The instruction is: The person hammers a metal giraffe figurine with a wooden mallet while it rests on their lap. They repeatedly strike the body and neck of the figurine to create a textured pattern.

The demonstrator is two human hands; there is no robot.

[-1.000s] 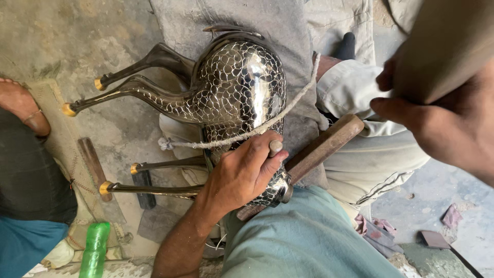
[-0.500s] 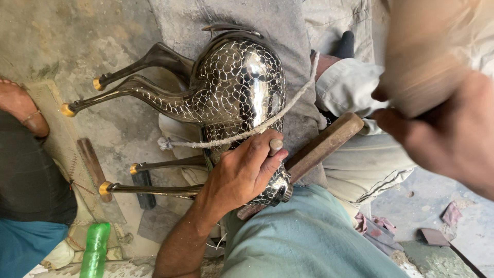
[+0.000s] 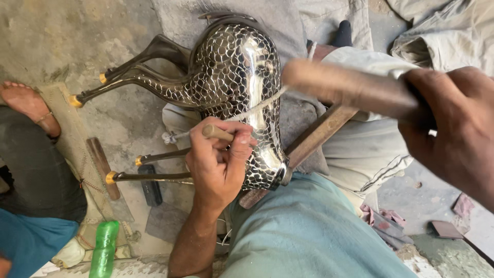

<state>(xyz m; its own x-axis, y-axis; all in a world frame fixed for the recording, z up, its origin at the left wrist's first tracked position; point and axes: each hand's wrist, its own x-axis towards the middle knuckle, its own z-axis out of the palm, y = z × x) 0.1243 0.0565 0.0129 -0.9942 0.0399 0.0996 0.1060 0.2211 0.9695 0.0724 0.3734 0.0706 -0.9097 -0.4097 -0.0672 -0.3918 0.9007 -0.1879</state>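
Concrete floor [image 3: 46,36], grey and stained, fills the left and top of the view. Wearer's lap takes the lower middle: light teal trouser leg [image 3: 309,231], pale cloth over the other leg [image 3: 370,149].

Metal animal figure [image 3: 231,92] lies on its side across the lap and the floor. Body is shiny with a dark scale pattern, four thin dark legs point left, brass-coloured hoof tips. A white cord [image 3: 257,109] runs across the body. A flat wooden bar [image 3: 319,135] sits under the figure's right end, angled up to the right.

Right hand [image 3: 453,128], large and close to the lens, grip closed around a wooden mallet handle [image 3: 350,87]. The mallet is motion-blurred, above the figure, pointing left toward the left hand.

Left hand [image 3: 218,159] rests against the figure's flank, lower middle. Grip narrow, fingers pinched on a small punch tool [image 3: 216,132] with a wooden-looking end. Tool tip sits on or next to the scaled surface; exact contact hidden by the fingers.

Another person's bare foot [image 3: 28,105] at the left edge, with dark and blue clothing [image 3: 36,195] below it.

Green plastic bottle [image 3: 104,249] lies on the floor, bottom left. Wooden stick [image 3: 103,167] and a small dark block [image 3: 151,185] sit on the floor near the figure's lower legs. Scraps [image 3: 442,229] at lower right.
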